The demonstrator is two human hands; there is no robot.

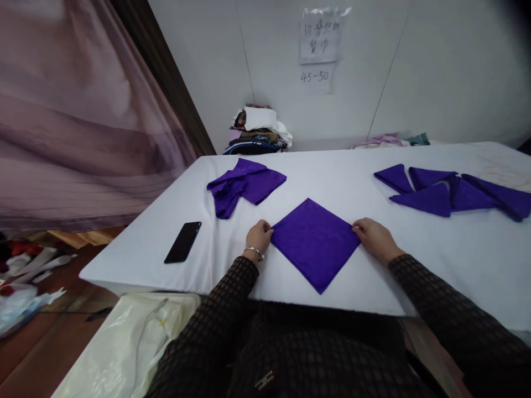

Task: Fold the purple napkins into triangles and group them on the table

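A purple cloth napkin (314, 241) lies flat on the white table (415, 265), folded into a square and turned like a diamond. My left hand (259, 236) pinches its left corner, fingers closed. At the right corner my right hand (375, 237) does the same. A silver bracelet sits on my left wrist.
A loose heap of purple napkins (243, 185) lies at the back left. Several folded purple triangles (452, 193) lie at the back right. A black phone (183, 241) rests near the table's left edge. Stacked clothes (259, 132) stand by the wall. A white bag (124, 342) sits below.
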